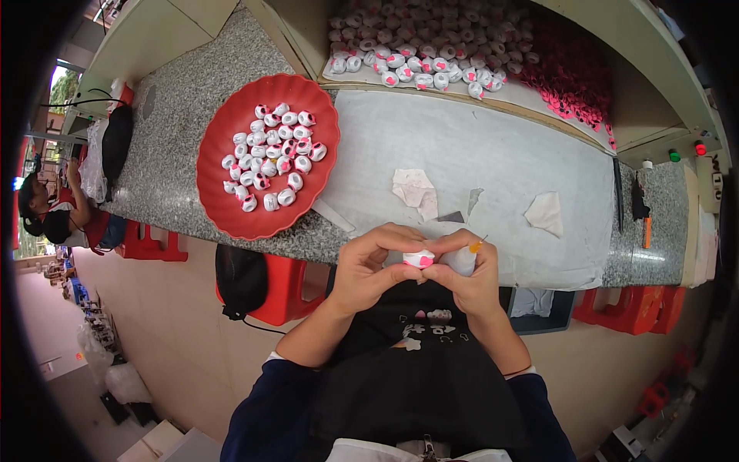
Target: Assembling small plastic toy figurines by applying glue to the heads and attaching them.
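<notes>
Close to my body, at the table's front edge, my left hand (368, 266) pinches a small rounded white piece with a pink patch (419, 259) between thumb and fingertips. My right hand (473, 283) grips the same piece from the other side with its thumb and forefinger. Tucked in the right hand's fingers is a small translucent squeeze bottle (462, 261), its orange-yellow tip pointing up and away to the right. A red scalloped dish (218, 142) at the left holds several similar white pieces, some with pink or dark spots.
Pale sheeting (500, 138) covers the work surface, with a crumpled white scrap (416, 191) and another scrap (545, 213) on it. At the back, a shelf holds a heap of white pieces (431, 65) beside pink bits (573, 100). Red stools (289, 292) stand below; a person (73, 204) sits far left.
</notes>
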The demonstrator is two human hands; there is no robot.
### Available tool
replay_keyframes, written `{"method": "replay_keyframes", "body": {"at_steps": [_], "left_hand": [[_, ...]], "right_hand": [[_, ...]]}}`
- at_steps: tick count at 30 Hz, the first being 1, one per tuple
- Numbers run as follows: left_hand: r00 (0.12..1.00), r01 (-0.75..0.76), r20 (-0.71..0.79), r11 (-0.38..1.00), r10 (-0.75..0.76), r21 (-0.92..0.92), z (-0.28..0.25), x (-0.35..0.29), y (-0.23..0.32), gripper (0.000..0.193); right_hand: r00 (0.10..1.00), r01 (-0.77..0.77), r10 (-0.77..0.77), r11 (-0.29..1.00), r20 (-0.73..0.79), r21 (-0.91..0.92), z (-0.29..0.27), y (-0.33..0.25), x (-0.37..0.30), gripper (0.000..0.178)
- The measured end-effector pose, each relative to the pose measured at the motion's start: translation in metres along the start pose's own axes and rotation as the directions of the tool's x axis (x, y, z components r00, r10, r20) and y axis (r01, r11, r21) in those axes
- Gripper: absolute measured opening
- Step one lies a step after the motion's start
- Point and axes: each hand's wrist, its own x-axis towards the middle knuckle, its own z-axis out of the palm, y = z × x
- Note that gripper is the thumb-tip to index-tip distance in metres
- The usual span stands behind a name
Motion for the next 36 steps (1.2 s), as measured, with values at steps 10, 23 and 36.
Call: {"method": "replay_keyframes", "body": {"at_steps": [10, 23, 36], "left_hand": [[0.922, 0.124, -0.226, 0.310, 0.316, 0.942, -0.086, 0.013, 0.063, 0.027], [0.989, -0.145, 0.148, -0.120, 0.018, 0.982, 0.045, 0.253, -0.063, 0.037], [0.796, -0.552, 0.548, -0.065, 0.259, 0.832, -0.001, 0.196, -0.072, 0.016]], "right_hand": [[0.999, 0.014, -0.012, 0.999, 0.040, -0.042, -0.005, -0.001, 0.022, 0.025], [0.956, 0.020, -0.025, 1.000, -0.292, -0.020, -0.068, -0.019, -0.006, 0.016], [0.955, -0.011, 0.017, 1.000, -0.295, 0.023, -0.078, -0.011, -0.011, 0.016]]}}
